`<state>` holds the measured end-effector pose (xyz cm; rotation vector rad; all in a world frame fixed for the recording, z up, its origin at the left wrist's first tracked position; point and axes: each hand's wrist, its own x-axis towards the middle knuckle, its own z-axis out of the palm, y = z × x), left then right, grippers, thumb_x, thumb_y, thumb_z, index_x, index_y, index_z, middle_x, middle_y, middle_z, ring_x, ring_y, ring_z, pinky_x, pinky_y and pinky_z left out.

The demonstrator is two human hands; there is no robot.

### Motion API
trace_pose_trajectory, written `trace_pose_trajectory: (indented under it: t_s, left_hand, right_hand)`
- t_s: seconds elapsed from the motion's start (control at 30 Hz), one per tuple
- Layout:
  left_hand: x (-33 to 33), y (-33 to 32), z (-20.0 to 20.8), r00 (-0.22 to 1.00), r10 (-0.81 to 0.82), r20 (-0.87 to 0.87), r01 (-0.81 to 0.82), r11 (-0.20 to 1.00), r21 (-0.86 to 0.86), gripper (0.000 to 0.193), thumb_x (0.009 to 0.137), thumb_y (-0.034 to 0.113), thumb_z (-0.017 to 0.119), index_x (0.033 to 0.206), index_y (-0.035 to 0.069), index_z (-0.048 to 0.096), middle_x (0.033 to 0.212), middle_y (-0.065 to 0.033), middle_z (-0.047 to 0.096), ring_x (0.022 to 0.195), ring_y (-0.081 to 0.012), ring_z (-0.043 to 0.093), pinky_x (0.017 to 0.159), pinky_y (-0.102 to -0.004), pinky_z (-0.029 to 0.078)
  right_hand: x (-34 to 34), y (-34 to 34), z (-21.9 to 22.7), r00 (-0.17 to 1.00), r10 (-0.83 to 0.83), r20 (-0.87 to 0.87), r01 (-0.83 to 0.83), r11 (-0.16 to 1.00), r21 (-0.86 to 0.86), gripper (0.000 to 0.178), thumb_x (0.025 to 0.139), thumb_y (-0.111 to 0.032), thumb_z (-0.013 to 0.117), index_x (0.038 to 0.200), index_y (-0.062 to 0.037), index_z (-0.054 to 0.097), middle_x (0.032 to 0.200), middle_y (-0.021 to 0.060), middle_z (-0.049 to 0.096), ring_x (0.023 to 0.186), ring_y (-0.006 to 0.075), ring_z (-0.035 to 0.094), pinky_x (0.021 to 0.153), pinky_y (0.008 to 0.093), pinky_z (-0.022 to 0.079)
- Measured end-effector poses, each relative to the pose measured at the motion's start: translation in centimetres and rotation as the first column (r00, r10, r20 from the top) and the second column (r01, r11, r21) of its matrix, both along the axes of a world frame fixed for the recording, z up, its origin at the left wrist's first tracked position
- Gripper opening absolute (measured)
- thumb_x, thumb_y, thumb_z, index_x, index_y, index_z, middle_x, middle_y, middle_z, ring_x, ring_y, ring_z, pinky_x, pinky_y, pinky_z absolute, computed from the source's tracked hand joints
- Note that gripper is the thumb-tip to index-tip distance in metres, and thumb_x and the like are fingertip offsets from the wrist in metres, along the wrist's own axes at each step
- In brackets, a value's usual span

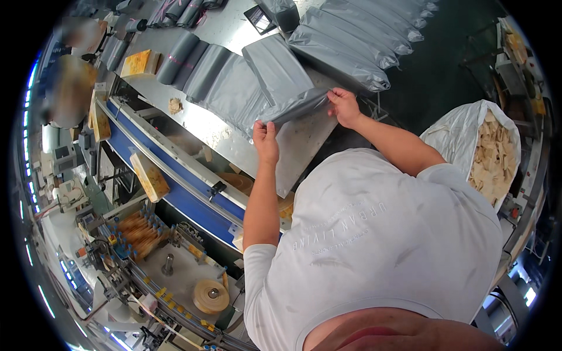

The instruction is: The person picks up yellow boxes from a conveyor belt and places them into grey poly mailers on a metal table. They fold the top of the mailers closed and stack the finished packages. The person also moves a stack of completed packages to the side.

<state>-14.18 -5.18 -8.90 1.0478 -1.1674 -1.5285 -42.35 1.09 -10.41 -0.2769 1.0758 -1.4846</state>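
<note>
A grey plastic bag (pixel 276 65) stretches over the metal table in front of me, its near edge lifted between my hands. My left hand (pixel 265 141) is closed in a pinch on that edge at its left end. At its right end, my right hand (pixel 345 108) pinches the same edge, higher and farther right. The bag's folds hide part of what lies beneath it. Left of it are more overlapping grey plastic bags (pixel 234 88). Beyond my right hand, a row of filled grey plastic bags (pixel 345 50) lies side by side.
A blue conveyor belt (pixel 181 193) runs along the table's left, carrying a yellow-and-white pack (pixel 149 177). Another such pack (pixel 140 63) stands on the table. A white sack of tan paper pieces (pixel 448 131) is at my right. Machinery with a tape roll (pixel 211 296) occupies the lower left.
</note>
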Motion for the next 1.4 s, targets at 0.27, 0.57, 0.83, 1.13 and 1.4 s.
trace_pose_trajectory:
  t_s: [0.27,0.57,0.83,1.13,1.4]
  left_hand:
    - [-4.7,0.3,-1.6,0.931,0.365,-0.001,-0.361,0.922,0.139,0.016,0.101,0.004,0.066,0.099,0.009,0.051,0.086,-0.0011,0.060,0.075,-0.0104,0.058,0.068,-0.0268,0.051]
    - [-5.0,0.9,-3.0,0.799,0.377,0.470,-0.210,0.905,-0.369,0.019,0.100,0.012,0.068,0.114,-0.001,0.066,0.111,-0.0111,0.065,0.095,-0.0208,0.064,0.089,-0.0340,0.052]
    - [-8.1,0.6,-0.7,0.800,0.199,0.566,-0.229,0.973,-0.019,0.051,0.103,0.037,0.065,0.127,-0.008,0.069,0.123,-0.0267,0.071,0.110,-0.0362,0.069,0.095,-0.0426,0.052]
    - [-6.3,4.0,0.5,0.971,-0.198,0.138,0.123,0.897,0.424,0.054,0.109,0.038,0.059,0.146,0.000,0.056,0.139,-0.0097,0.063,0.124,-0.0199,0.059,0.096,-0.0376,0.050]
    - [-11.6,2.5,3.6,0.856,-0.509,-0.091,0.508,0.795,0.331,0.089,0.104,0.033,0.067,0.170,0.008,0.012,0.175,-0.0181,0.020,0.154,-0.0320,0.034,0.112,-0.0393,0.044]
  right_hand:
    - [0.2,-2.9,-2.4,0.940,0.084,-0.330,0.017,0.956,0.293,0.023,0.100,-0.027,0.069,0.089,-0.0076,0.067,0.075,0.0011,0.058,0.070,0.0128,0.056,0.053,0.0332,0.044]
    - [2.2,-4.1,-2.5,0.643,0.026,-0.765,0.160,0.973,0.167,0.030,0.096,-0.028,0.068,0.105,0.0008,0.071,0.100,0.0186,0.074,0.096,0.0307,0.071,0.086,0.0401,0.054]
    - [3.6,-4.3,2.0,0.613,0.311,-0.727,-0.105,0.943,0.315,0.062,0.090,-0.043,0.078,0.130,0.0018,0.061,0.125,0.0225,0.068,0.112,0.0335,0.065,0.096,0.0424,0.050]
    - [-1.1,0.6,10.6,0.360,-0.092,-0.928,-0.102,0.985,-0.138,0.057,0.076,-0.018,0.086,0.121,-0.0041,0.055,0.123,0.0169,0.061,0.112,0.0357,0.062,0.098,0.0436,0.049]
    - [-4.8,4.9,13.3,-0.263,-0.173,-0.949,-0.285,0.954,-0.095,0.047,0.077,-0.023,0.083,0.119,-0.0075,0.066,0.129,0.0140,0.063,0.123,0.0373,0.059,0.103,0.0490,0.046]
